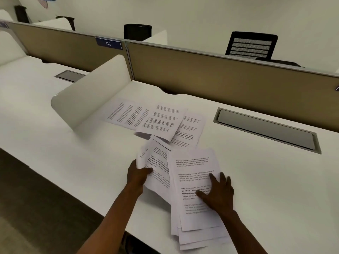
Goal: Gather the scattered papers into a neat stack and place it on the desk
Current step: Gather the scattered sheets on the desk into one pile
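Observation:
Printed white papers lie scattered on the white desk [256, 180]. My left hand [137, 174] grips a loose bundle of sheets [157, 167] by its left edge, thumb on top, slightly lifted. My right hand [218, 195] presses flat with spread fingers on a rough pile of papers [194, 208] near the desk's front edge; the pile's lower sheets fan out unevenly. Farther back, three more sheets lie loose: one at the left [124, 114], one in the middle [163, 121] and one to the right [190, 131], overlapping each other.
A white curved divider [88, 96] stands to the left of the papers. A tan partition [220, 76] runs along the back. A grey cable hatch [266, 131] is set in the desk at right. Black chairs [251, 45] stand beyond the partition.

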### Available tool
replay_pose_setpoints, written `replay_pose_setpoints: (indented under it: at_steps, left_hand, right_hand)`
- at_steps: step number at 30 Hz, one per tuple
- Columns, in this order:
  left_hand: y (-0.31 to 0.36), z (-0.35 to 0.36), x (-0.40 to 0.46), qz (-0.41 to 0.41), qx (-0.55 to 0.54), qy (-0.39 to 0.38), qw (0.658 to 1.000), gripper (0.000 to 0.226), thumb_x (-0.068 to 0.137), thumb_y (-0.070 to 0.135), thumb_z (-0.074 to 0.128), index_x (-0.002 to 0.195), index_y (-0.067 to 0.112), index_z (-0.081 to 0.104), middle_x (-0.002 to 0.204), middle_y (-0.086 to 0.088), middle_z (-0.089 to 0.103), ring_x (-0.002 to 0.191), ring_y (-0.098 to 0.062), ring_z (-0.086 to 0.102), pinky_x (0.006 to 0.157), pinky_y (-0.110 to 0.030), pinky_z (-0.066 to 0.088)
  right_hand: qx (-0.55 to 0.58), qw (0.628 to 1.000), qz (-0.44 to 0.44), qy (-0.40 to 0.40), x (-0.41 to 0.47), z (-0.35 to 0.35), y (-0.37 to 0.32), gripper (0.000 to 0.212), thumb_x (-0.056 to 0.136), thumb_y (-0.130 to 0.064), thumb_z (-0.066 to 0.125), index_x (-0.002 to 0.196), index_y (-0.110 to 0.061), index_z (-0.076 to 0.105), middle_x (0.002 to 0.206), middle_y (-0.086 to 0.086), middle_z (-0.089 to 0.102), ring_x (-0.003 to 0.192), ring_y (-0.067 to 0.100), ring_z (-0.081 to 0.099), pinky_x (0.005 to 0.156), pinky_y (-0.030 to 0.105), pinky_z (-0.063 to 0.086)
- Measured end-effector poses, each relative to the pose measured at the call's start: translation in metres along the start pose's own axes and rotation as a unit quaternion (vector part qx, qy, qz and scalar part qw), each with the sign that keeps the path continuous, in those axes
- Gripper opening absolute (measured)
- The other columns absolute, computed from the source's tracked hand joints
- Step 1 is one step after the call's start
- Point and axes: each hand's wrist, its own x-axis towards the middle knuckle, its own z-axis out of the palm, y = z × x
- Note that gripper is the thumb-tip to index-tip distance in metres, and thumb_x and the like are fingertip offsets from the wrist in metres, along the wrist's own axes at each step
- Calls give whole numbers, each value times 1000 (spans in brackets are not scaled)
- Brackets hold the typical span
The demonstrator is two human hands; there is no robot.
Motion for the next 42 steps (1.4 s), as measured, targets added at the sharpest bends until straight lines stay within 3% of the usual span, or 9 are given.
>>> replay_pose_setpoints:
  at_steps: [4, 6, 10, 15, 18, 20, 25, 32, 42]
  left_hand:
    - [16, -16, -24, 66, -7, 5, 998, 64, 69, -7, 78, 124, 16, 56, 115, -12, 67, 102, -34, 66, 85, -55, 57]
    - [25, -24, -38, 94, -22, 7, 995, 67, 70, -6, 79, 127, 20, 55, 116, -10, 67, 102, -32, 67, 84, -54, 58]
    - [44, -43, -65, 117, -75, 14, 990, 71, 72, -4, 78, 131, 25, 52, 119, -8, 66, 103, -32, 68, 80, -54, 59]
    - [64, -63, -94, 119, -121, 18, 985, 75, 74, 0, 78, 136, 29, 48, 120, -7, 66, 100, -33, 70, 76, -54, 60]
    - [64, -77, -105, 115, -142, 9, 983, 75, 69, 4, 79, 134, 30, 50, 122, -8, 66, 103, -34, 70, 80, -60, 56]
    - [60, -82, -109, 112, -145, 5, 983, 73, 68, 6, 78, 133, 29, 51, 122, -8, 66, 104, -34, 69, 82, -61, 56]
    - [35, -78, -115, 86, -150, 3, 985, 72, 69, 4, 77, 132, 25, 51, 118, -6, 69, 101, -33, 71, 76, -51, 60]
    - [13, -46, -97, 59, 10, 5, 998, 63, 68, 35, 83, 124, 23, 58, 121, 1, 66, 106, -22, 66, 94, -49, 54]
    - [-51, 45, -82, 125, 270, -127, 946, 55, 81, 18, 74, 131, 30, 53, 97, 8, 67, 82, 3, 61, 60, -5, 46]
  right_hand:
    - [135, 983, -64, 109, -10, -1, -23, 76, 77, -55, 70, 141, -21, 47, 150, 9, 40, 142, 25, 29, 114, 39, 31]
    - [257, 955, -73, 129, -21, -2, -47, 57, 76, -52, 74, 125, -24, 60, 126, -1, 61, 113, 13, 58, 97, 33, 50]
    - [443, 895, 5, -60, -41, -3, -94, 47, 76, -60, 70, 108, -26, 66, 98, -4, 72, 77, 10, 73, 76, 34, 61]
    - [612, 722, 102, -305, -40, 5, -133, 53, 82, -52, 69, 116, -11, 65, 108, 15, 72, 97, 29, 71, 88, 44, 58]
    - [717, 598, 75, -351, -34, 1, -144, 49, 85, -32, 73, 128, -11, 61, 124, 17, 67, 115, 33, 64, 103, 53, 47]
    - [748, 562, 2, -354, -29, -6, -147, 48, 88, -15, 69, 134, -12, 56, 133, 17, 62, 123, 36, 58, 108, 58, 40]
    - [703, 657, -63, -265, -19, -24, -139, 48, 86, 1, 67, 131, -12, 57, 127, 17, 66, 116, 39, 63, 99, 61, 47]
    - [639, 753, -59, -146, -22, -64, -73, 47, 84, -2, 69, 126, -20, 59, 113, 11, 73, 99, 34, 71, 84, 46, 59]
    - [428, 903, -4, -23, -26, -47, 40, 39, 82, -22, 77, 116, -30, 61, 106, 0, 74, 86, 19, 74, 80, 48, 61]
